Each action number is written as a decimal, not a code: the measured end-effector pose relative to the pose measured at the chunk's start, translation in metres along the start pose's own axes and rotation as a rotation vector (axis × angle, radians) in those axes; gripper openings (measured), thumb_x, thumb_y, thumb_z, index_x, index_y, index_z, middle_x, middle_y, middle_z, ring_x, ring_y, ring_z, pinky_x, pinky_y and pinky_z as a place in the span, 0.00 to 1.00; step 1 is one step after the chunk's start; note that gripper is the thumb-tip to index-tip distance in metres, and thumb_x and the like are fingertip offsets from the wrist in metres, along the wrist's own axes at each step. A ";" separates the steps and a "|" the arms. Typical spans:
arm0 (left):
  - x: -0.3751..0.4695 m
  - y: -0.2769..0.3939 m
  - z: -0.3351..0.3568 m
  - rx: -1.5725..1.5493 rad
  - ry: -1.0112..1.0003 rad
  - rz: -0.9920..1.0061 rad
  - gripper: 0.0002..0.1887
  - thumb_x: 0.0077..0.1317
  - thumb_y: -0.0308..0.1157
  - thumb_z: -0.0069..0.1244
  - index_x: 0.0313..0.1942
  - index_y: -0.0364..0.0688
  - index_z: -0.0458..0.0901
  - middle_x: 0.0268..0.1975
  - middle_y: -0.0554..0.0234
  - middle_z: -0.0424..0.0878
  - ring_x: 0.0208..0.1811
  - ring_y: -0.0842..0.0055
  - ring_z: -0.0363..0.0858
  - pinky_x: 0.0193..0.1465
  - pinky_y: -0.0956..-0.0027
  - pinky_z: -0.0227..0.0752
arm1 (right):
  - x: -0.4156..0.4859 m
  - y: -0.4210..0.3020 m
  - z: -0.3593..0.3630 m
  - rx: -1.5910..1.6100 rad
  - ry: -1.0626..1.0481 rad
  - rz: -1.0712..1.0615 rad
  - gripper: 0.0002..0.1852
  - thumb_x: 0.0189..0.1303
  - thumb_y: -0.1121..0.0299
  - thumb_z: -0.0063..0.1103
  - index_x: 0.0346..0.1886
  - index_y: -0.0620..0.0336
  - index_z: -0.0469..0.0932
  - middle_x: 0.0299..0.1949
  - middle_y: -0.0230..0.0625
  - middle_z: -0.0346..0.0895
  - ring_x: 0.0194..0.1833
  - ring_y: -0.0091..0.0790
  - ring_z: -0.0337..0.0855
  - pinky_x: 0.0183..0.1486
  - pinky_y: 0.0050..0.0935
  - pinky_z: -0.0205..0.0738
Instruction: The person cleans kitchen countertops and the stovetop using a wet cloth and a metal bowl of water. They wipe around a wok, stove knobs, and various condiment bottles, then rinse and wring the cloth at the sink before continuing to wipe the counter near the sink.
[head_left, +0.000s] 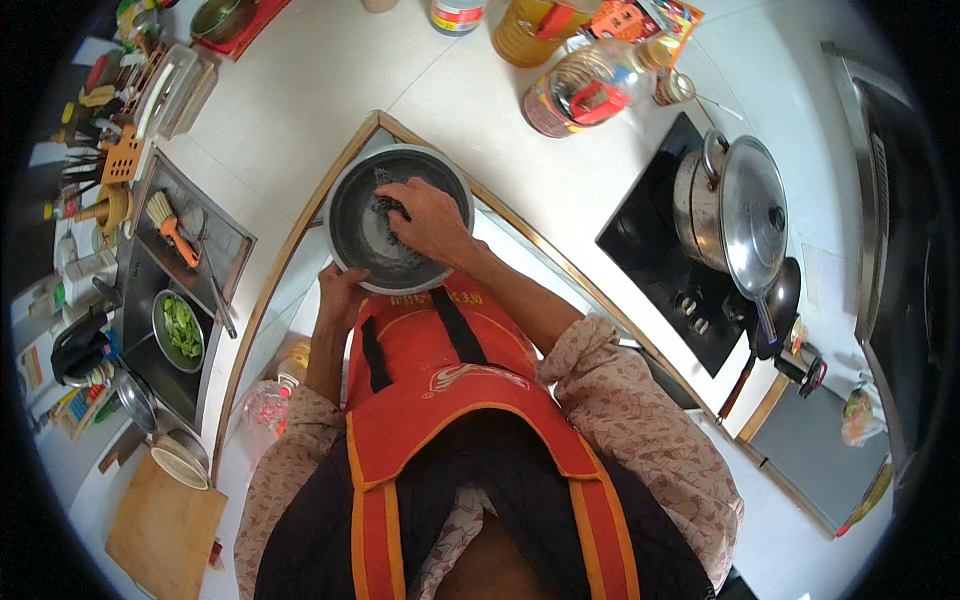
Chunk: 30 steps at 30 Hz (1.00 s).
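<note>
A round metal pot (356, 187) with a dark, worn inside and a pale rim is held just in front of my red apron (442, 352), by the corner of the counter. My left hand (343, 291) grips its near-left rim, thumb on top. My right hand (431, 225) reaches inside, fingers curled over the bottom. Something dark shows between the thumb and fingers; I cannot tell whether it is a held pad or only the pot's surface. Pale specks or wet marks lie on the inner wall around the fingers.
Left, a sink (142, 300) holds a metal bowl of cut green vegetables (180, 330); an orange-handled brush (176, 232) lies beside it. Right, a lidded steel pot (697, 210) stands on a black cooktop (637, 232). A dark sauce bottle (559, 101) stands ahead, a wooden board (165, 517) lower left.
</note>
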<state>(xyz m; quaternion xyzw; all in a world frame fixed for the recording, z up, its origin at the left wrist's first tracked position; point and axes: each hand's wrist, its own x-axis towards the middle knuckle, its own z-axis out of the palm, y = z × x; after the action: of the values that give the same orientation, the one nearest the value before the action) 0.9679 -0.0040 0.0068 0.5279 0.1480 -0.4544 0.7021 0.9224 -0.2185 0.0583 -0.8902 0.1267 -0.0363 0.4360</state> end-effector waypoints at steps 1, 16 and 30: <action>0.002 0.004 0.000 0.020 -0.007 0.026 0.17 0.56 0.17 0.46 0.48 0.30 0.74 0.43 0.50 0.83 0.39 0.62 0.86 0.40 0.57 0.85 | 0.002 0.000 -0.001 0.007 -0.017 0.003 0.18 0.55 0.71 0.57 0.51 0.55 0.78 0.41 0.48 0.76 0.45 0.52 0.79 0.47 0.43 0.74; 0.017 0.046 -0.003 -0.057 0.009 0.012 0.20 0.56 0.17 0.46 0.52 0.30 0.71 0.46 0.49 0.81 0.43 0.59 0.84 0.46 0.50 0.82 | -0.133 0.152 -0.131 0.933 1.037 0.720 0.18 0.60 0.72 0.60 0.54 0.66 0.76 0.40 0.37 0.82 0.35 0.30 0.83 0.38 0.32 0.80; -0.009 0.119 -0.086 -0.132 0.161 0.134 0.23 0.54 0.17 0.47 0.53 0.32 0.70 0.45 0.48 0.82 0.41 0.59 0.85 0.41 0.51 0.84 | 0.095 0.104 -0.003 -0.360 0.672 0.365 0.18 0.52 0.74 0.61 0.48 0.61 0.77 0.39 0.51 0.75 0.44 0.53 0.76 0.47 0.46 0.71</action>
<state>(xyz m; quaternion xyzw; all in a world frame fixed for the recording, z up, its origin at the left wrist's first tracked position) 1.0810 0.0789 0.0509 0.5239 0.1978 -0.3520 0.7500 0.9931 -0.3067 -0.0256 -0.8538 0.4218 -0.2239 0.2074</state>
